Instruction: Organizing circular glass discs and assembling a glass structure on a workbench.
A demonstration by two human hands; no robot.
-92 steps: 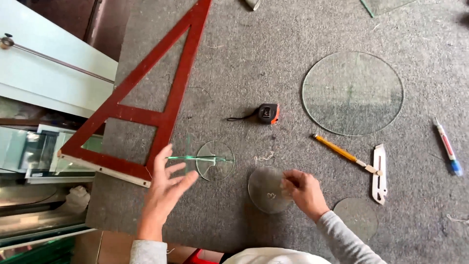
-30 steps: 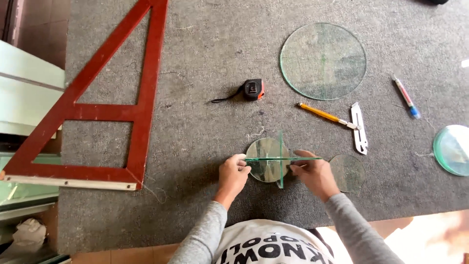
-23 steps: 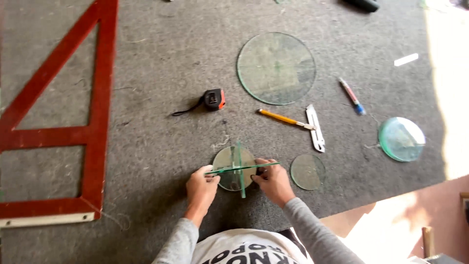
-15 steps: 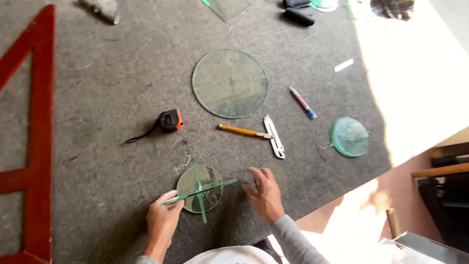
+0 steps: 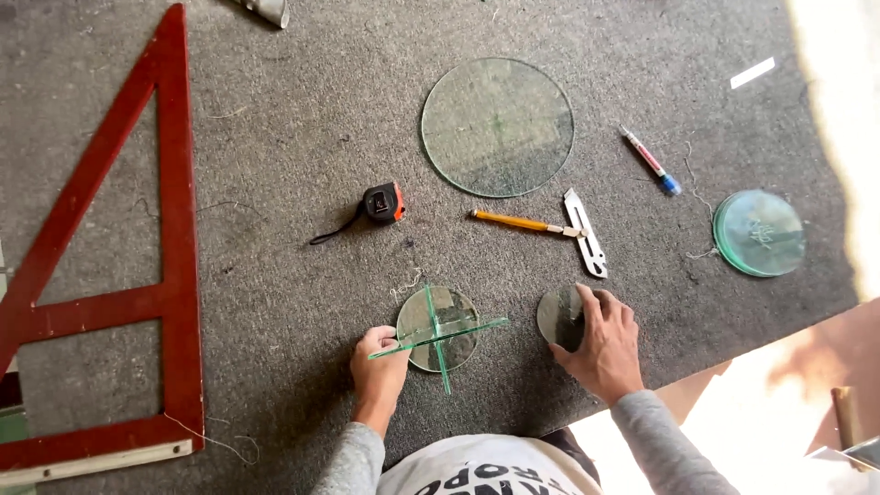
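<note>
Pinching the near end of a thin green glass strip (image 5: 408, 343), the left hand (image 5: 379, 374) holds it narrowly between fingertips. That strip lies crossed over a second strip, both resting on a small glass disc (image 5: 438, 328) on the grey felt table (image 5: 275, 229). Right hand (image 5: 600, 344) lies flat, fingers spread, on another small glass disc (image 5: 557, 316) just beside the first. Beyond: yellow pencil (image 5: 513, 221) touching a white glass cutter (image 5: 586, 233), black-orange tape measure (image 5: 382, 203), large glass disc (image 5: 498, 126), marker pen (image 5: 650, 160), green-tinted disc (image 5: 759, 233). Red triangular square (image 5: 137, 275) at far left.
</note>
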